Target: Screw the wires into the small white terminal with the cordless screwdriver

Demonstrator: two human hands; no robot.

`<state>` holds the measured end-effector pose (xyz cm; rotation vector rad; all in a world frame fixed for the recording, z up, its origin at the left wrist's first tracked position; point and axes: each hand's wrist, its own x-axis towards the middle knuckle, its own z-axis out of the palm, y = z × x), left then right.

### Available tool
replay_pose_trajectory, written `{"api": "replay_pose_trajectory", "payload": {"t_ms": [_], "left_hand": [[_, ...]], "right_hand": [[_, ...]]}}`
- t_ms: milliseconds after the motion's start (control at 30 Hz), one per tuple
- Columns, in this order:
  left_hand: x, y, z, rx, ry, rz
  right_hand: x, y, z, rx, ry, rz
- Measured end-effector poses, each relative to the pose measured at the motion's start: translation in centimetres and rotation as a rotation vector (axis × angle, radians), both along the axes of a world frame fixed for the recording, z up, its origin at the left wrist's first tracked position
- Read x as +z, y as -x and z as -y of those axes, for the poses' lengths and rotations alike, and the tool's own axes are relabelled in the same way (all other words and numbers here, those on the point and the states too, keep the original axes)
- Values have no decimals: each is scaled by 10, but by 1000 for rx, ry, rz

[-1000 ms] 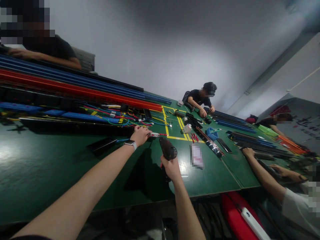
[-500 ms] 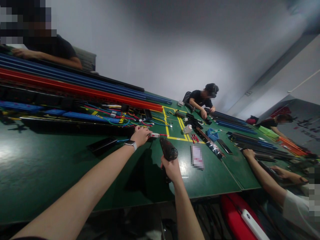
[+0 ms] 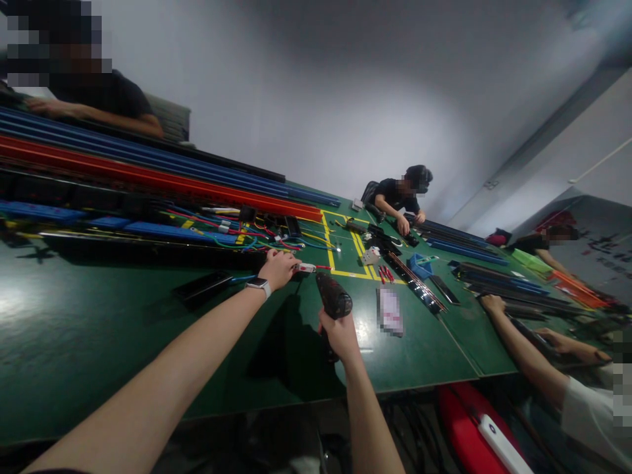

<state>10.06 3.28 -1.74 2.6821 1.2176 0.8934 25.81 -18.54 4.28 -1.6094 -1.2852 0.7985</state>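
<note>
My right hand [image 3: 342, 334] is wrapped round the handle of a black cordless drill [image 3: 334, 296], its front end pointing away from me over the green table. To the left, my left hand [image 3: 277, 268], with a watch on the wrist, is closed on a small white part [image 3: 306, 267] at its fingertips. A thin red piece [image 3: 323, 267] extends from that part's right side, near the drill's front. The fingers partly cover the white part, so its exact kind is unclear. Behind my left hand lie red, green, blue and yellow wires [image 3: 257, 238].
A black rectangular piece [image 3: 202, 291] lies left of my hands. Long orange [image 3: 197, 178] and blue rails run behind. To the right are red-handled tools [image 3: 386, 274], a blue bin [image 3: 421, 265] and a blurred phone-like item [image 3: 390, 311]. Several co-workers sit around the table.
Hardly anything differs. Both hands keep their places, with the drill and the white part held as before.
</note>
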Motion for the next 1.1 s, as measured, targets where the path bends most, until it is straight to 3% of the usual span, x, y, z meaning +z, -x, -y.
{"api": "replay_pose_trajectory", "payload": {"t_ms": [1100], "left_hand": [[-1, -1, -1, 6, 2, 5]], "right_hand": [[-1, 0, -1, 17, -29, -28]]}}
